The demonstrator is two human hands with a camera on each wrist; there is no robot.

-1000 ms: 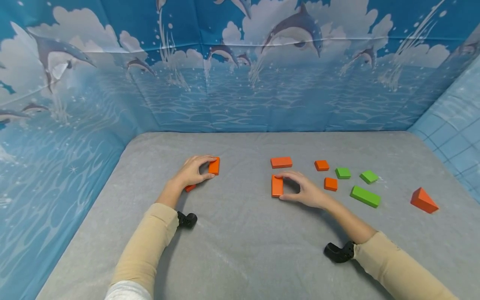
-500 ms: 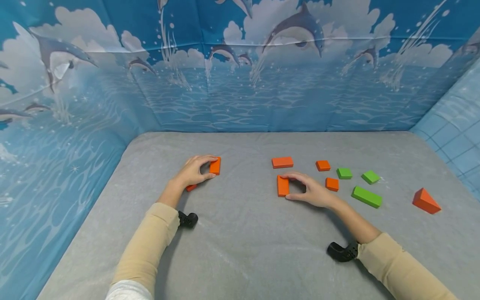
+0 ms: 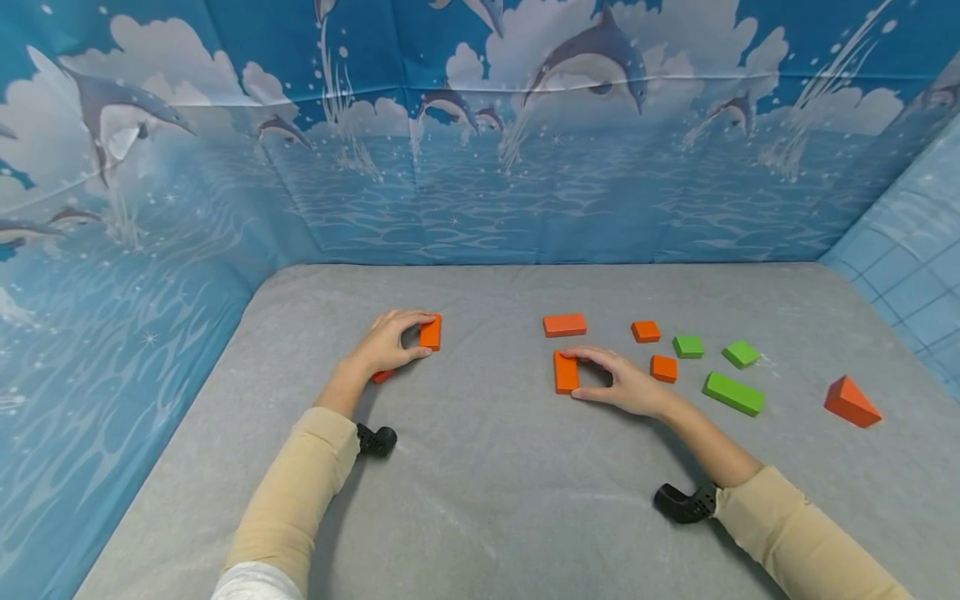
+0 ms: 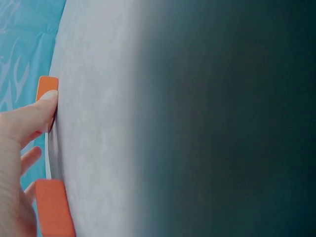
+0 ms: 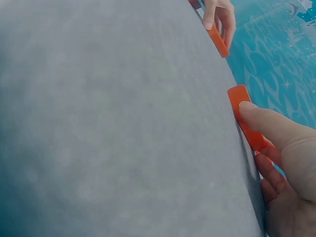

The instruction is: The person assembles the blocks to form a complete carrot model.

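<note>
gripping an orange block [image 3: 431, 332] between thumb and fingers, the left hand [image 3: 385, 342] is on the left side of the gray cloth [image 3: 480, 483], with another orange piece [image 3: 382, 377] partly hidden behind it. well apart from it, the right hand [image 3: 618, 382] pinches a second orange block [image 3: 566, 372] nearer the middle, thumb at the near end, fingers at the far end. beyond that block lies an orange bar [image 3: 565, 325] set crosswise. to the right are two small orange blocks [image 3: 646, 332], two small green blocks [image 3: 688, 347], a long green block [image 3: 733, 394] and, farthest right, an orange wedge [image 3: 852, 402].
</note>
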